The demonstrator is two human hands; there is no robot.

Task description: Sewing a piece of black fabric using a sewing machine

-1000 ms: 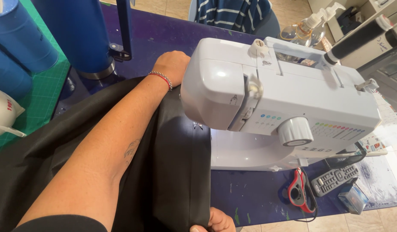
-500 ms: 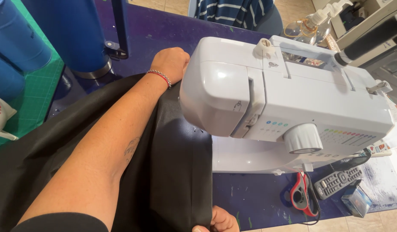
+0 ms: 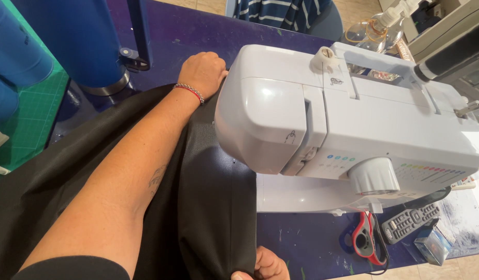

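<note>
A black fabric (image 3: 213,207) lies over the purple table and runs under the head of a white sewing machine (image 3: 353,129). My left arm stretches across the cloth. My left hand (image 3: 202,72) is curled at the fabric's far end, just behind the machine's left side, with its fingertips hidden. At the bottom edge of the view my right hand (image 3: 265,264) pinches the near edge of the fabric; only part of that hand shows. The needle area is hidden by the machine's head.
Blue cylinders (image 3: 79,41) stand at the back left beside a green cutting mat (image 3: 32,119). Red-handled scissors (image 3: 365,238), a remote control (image 3: 410,223) and a small clear box (image 3: 431,243) lie right of the machine's base. A spray bottle (image 3: 374,28) stands behind it.
The view has drifted a little closer to the machine. Both hands keep their places on the fabric, and the right hand shows slightly more at the bottom.
</note>
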